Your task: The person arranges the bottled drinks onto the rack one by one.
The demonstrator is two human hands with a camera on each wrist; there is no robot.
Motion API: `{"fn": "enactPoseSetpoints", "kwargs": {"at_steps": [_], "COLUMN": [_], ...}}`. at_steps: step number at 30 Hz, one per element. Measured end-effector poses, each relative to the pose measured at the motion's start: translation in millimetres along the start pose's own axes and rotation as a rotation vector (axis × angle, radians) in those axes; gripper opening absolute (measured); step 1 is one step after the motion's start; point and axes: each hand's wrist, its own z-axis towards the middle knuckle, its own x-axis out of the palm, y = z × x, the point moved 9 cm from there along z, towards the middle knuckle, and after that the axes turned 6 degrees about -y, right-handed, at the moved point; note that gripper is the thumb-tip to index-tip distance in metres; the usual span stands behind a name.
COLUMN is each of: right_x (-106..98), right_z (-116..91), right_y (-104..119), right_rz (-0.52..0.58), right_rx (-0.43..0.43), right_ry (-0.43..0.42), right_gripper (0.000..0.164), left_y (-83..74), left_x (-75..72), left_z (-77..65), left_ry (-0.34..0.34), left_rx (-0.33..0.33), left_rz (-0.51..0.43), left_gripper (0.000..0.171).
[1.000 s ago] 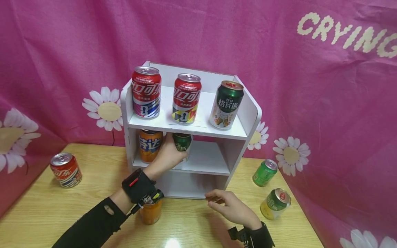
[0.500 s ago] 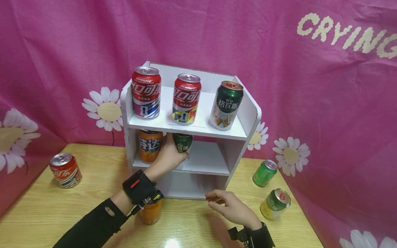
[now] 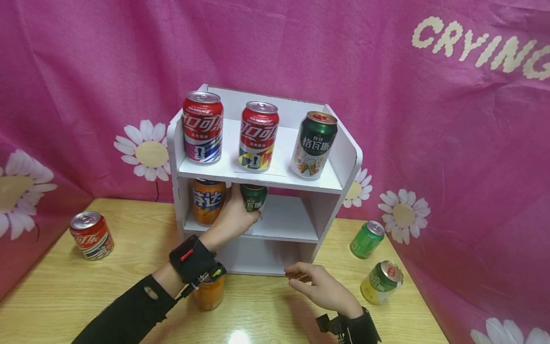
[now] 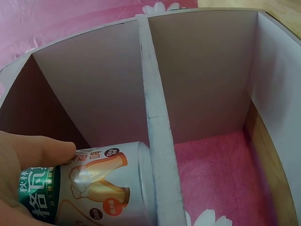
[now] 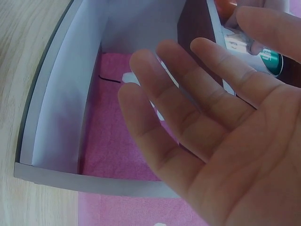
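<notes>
In the middle tier of a white shelf point(image 3: 292, 217), my left hand point(image 3: 234, 212) grips a green and white drink can point(image 3: 253, 197). The left wrist view shows the thumb laid along this can point(image 4: 103, 186), whose base sits right at the shelf board point(image 4: 160, 127). Left of the hand stands an orange soda can point(image 3: 207, 203) in the same tier. My right hand point(image 3: 320, 286) hovers low in front of the shelf, palm toward it, its fingers relaxed and slightly bent around nothing. The right wrist view has that palm point(image 5: 225, 127) beside the bottom compartment.
Two red cola cans, one of them the left can point(image 3: 203, 128), and a green can point(image 3: 314, 145) stand on top. On the table are a red can point(image 3: 91, 235), an orange can point(image 3: 209, 294) partly behind the left wrist, a bright green can point(image 3: 367, 240) and a green-yellow can point(image 3: 381, 283).
The gripped can has turned or shifted very slightly, showing more of its label. My left hand otherwise keeps its place, and the right hand has not moved.
</notes>
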Motion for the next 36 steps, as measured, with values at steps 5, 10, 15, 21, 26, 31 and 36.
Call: {"fn": "enactPoseSetpoints", "kwargs": {"at_steps": [5, 10, 15, 21, 26, 31, 36], "right_x": [0, -1, -2, -2, 0, -1, 0], "right_z": [-1, -2, -1, -1, -1, -2, -3], "right_y": [2, 3, 4, 4, 2, 1, 1], "right_rz": [0.004, 0.004, 0.001, -0.002, 0.004, 0.005, 0.014], "right_rx": [0.003, 0.009, 0.011, 0.014, 0.013, 0.015, 0.015], "right_ry": [-0.006, -0.005, -0.005, -0.004, -0.002, -0.009, -0.006], "right_gripper": [0.026, 0.028, 0.027, 0.026, 0.024, 0.023, 0.022], "left_y": [-0.2, -1.1, -1.7, -1.9, -1.6, -2.1, 8.8], "left_x": [-0.5, -1.6, -4.0, -7.0, -19.6, -41.4, -74.0], "left_z": [0.4, 0.9, -4.4, -21.0, -40.8, -70.1, -87.5], "left_ry": [0.013, 0.013, 0.024, 0.085, 0.142, 0.249, 0.309], "left_rx": [-0.003, -0.003, -0.001, 0.006, 0.002, 0.106, 0.167], "left_rz": [-0.008, -0.017, -0.032, -0.047, 0.023, 0.049, 0.016], "left_gripper": [0.098, 0.098, 0.096, 0.093, 0.082, 0.047, 0.023]}}
